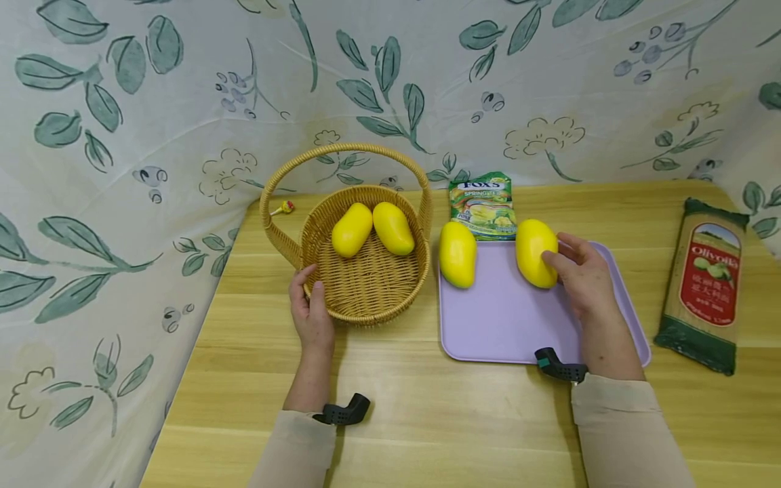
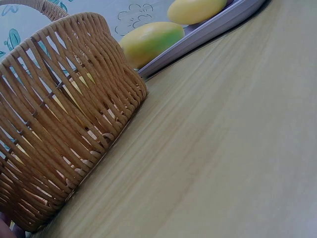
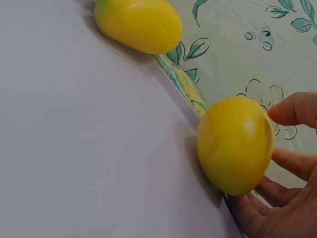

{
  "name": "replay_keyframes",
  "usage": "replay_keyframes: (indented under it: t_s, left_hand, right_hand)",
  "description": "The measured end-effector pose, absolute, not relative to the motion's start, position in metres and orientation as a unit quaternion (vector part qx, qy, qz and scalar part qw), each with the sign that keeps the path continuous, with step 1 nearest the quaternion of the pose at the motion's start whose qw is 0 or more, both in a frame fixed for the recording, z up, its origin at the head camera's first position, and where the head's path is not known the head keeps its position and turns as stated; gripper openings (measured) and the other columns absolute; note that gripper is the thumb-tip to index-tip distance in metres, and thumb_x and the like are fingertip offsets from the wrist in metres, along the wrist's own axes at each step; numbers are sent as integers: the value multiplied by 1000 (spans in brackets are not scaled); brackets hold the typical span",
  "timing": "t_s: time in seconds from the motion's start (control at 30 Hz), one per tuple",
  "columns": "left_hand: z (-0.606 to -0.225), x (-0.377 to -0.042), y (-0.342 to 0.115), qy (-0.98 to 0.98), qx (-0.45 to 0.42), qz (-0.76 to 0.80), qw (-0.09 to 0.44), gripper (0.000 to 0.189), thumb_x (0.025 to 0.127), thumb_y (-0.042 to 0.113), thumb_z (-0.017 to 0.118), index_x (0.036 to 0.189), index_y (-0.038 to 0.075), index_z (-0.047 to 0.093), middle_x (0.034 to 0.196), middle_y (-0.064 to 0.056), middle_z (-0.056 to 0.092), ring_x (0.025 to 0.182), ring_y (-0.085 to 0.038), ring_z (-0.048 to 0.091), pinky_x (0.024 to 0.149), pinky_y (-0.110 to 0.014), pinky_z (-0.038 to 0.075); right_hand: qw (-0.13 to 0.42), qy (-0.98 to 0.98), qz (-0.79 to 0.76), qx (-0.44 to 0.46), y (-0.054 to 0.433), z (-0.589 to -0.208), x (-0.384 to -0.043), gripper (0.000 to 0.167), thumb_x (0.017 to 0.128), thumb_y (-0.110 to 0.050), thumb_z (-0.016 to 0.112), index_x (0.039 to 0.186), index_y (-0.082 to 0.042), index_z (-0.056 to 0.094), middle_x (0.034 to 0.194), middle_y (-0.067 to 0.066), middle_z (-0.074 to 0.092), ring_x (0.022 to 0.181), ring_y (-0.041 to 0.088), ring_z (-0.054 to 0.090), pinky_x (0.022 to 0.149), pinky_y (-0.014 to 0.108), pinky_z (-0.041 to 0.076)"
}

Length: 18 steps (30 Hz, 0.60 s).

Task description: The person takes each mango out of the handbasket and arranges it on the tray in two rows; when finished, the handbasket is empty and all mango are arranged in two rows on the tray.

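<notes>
My left hand (image 1: pixel 312 322) holds the near left side of a round wicker basket (image 1: pixel 378 308), its thumb at the rim. Two yellow mangoes lie inside, a left mango (image 1: pixel 352 230) and a right mango (image 1: pixel 393 229). To the right, my right hand (image 1: pixel 586 274) has its thumb and fingers around the right side of another mango (image 1: pixel 535 252) at the far edge of a lilac tray (image 1: pixel 506 332). A greenish-tipped mango (image 1: pixel 457 254) lies at the tray's far left corner. In the right wrist view, thumb and fingertips meet the held mango (image 3: pixel 235 146).
Behind the tray lies a green Fox's candy bag (image 1: pixel 482 203). A pasta pack (image 1: pixel 704 285) stands to the right of the tray. Left of the basket is a small lollipop (image 1: pixel 285 207), seen through the tall handle (image 1: pixel 348 148). A leaf-patterned cloth (image 1: pixel 390 81) hangs behind the wooden table.
</notes>
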<state>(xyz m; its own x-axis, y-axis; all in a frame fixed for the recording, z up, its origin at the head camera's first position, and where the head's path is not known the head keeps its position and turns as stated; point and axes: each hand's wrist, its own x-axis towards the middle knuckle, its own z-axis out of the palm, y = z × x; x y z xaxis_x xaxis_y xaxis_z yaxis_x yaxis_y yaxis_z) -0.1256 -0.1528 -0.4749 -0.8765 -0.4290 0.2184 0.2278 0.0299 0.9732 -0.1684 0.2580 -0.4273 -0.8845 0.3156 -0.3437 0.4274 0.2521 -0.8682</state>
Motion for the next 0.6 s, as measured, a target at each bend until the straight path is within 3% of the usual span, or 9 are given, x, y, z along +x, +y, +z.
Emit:
replay_keyframes:
  t_s: [0.37, 0.6]
  left_hand:
    - [-476, -126, -153, -676, 74, -692, 242, 36, 104, 12, 44, 136, -5, 49, 159, -8, 37, 158, -22, 16, 129, -47, 11]
    - [-476, -126, -154, -678, 75, -691, 239, 37, 104, 13, 45, 135, -6, 48, 159, -9, 35, 158, -24, 15, 128, -49, 11]
  right_hand:
    - [12, 822, -528, 215, 260, -420, -165, 71, 99, -43, 60, 161, -26, 31, 168, 8, 30, 145, 33, 40, 117, 46, 42]
    - [-37, 851, -497, 166, 238, -386, -149, 67, 98, -41, 65, 158, -26, 38, 164, 3, 37, 146, 31, 41, 121, 48, 36]
